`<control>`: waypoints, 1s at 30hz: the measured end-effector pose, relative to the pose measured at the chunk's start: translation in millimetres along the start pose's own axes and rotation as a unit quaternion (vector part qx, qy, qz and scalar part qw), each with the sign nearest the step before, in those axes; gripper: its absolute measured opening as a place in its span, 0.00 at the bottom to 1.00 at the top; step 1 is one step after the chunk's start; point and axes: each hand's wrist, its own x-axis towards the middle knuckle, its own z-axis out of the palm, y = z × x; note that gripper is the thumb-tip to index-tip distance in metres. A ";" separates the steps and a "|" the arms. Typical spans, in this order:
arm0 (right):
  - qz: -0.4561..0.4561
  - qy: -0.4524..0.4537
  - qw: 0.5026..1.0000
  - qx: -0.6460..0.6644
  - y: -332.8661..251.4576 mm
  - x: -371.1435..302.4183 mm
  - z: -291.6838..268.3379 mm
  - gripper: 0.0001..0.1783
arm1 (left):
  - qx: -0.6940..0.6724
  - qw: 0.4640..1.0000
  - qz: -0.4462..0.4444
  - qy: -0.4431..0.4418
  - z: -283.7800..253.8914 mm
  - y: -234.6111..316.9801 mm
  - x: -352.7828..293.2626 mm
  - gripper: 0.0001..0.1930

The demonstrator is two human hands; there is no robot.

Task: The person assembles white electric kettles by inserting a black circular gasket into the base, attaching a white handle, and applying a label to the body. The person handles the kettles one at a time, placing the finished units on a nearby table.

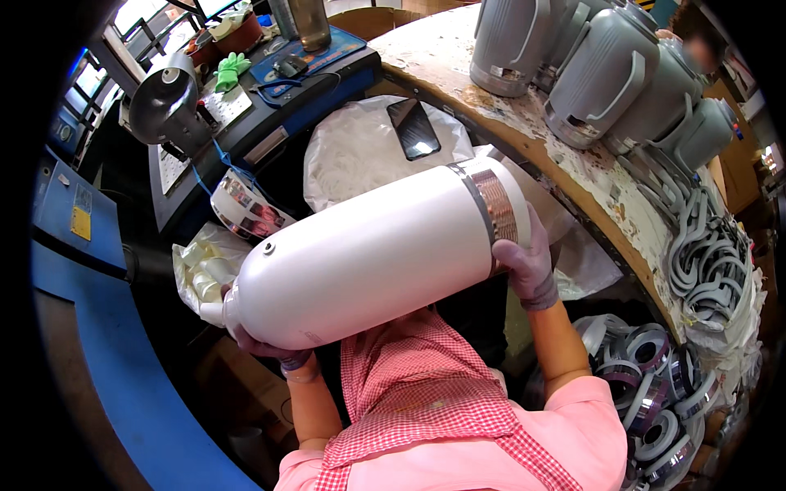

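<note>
A large white vacuum flask body [368, 254] lies tilted across my lap, its wide base to the upper right and its narrow neck to the lower left. Near the base runs a grey and copper-coloured band [494, 203]. My right hand [530, 266], in a thin purple-grey glove, grips the base end with the thumb over the band. Gloved too, my left hand [278, 353] is closed round the neck end, its fingers partly hidden under the flask. A small dark fitting [269, 249] shows on the flask's side, close to the neck.
Grey jugs with handles [602, 78] stand on the worn bench at right, beside loose grey handles [708, 254]. Shiny rings [647, 385] fill a bag below. Ahead are a phone [413, 129] on a white bag, a label roll [246, 203], and a black-and-blue machine table [278, 106].
</note>
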 end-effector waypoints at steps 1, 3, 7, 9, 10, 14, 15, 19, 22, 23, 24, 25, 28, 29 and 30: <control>-0.009 0.005 1.000 -0.021 2.7 -0.9 -0.4 0.39 | 0.024 0.999 0.032 0.020 2.7 -1.9 -1.8 0.35; 0.012 0.022 0.998 -0.050 10.1 -3.1 -3.3 0.42 | 0.054 0.996 0.059 0.026 5.1 -3.6 -4.1 0.35; -0.008 -0.050 0.996 -0.078 28.6 2.1 -16.3 0.32 | -0.007 0.997 0.001 0.083 -1.6 9.5 4.0 0.33; 0.086 -0.074 0.994 0.000 36.3 11.1 -23.7 0.29 | -0.153 0.980 -0.059 0.112 -8.5 27.1 15.4 0.35; 0.096 -0.116 0.989 0.014 39.0 14.8 -26.8 0.29 | -0.278 0.948 -0.082 0.134 -11.4 37.3 22.8 0.37; 0.160 -0.167 0.972 0.031 41.4 28.1 -32.3 0.29 | -0.415 0.904 -0.029 0.096 -26.1 84.0 49.2 0.35; 0.177 -0.189 0.966 0.014 39.7 28.3 -32.0 0.29 | -0.401 0.910 -0.022 0.107 -29.2 92.9 52.9 0.34; 0.055 -0.167 0.984 0.040 32.2 21.8 -19.8 0.24 | -0.476 0.869 -0.048 0.124 -42.3 98.1 54.2 0.34; 0.052 -0.099 0.993 0.038 25.0 12.6 -5.1 0.27 | -0.414 0.905 -0.084 0.046 -41.8 65.7 42.9 0.41; 0.054 -0.079 0.994 0.053 21.4 8.9 1.3 0.27 | -0.296 0.953 -0.047 0.037 -39.0 53.4 34.6 0.43; 0.052 -0.056 0.995 0.070 16.6 5.9 7.0 0.27 | -0.148 0.987 -0.027 0.056 -35.8 41.1 25.5 0.46; 0.065 -0.044 0.992 0.095 9.7 1.7 12.2 0.29 | -0.040 0.993 -0.072 0.084 -31.9 29.7 16.1 0.48; -0.101 -0.010 0.991 -0.089 -15.8 -7.9 27.7 0.34 | 0.072 0.995 -0.063 0.014 -15.3 -6.6 -5.4 0.37; -0.196 -0.004 0.964 -0.178 -27.6 -12.1 28.8 0.36 | 0.099 0.993 -0.063 -0.010 -10.4 -14.5 -15.5 0.34; -0.285 -0.013 0.916 -0.284 -37.8 -15.0 31.2 0.38 | 0.059 0.988 -0.098 -0.101 -2.9 -24.6 -21.6 0.27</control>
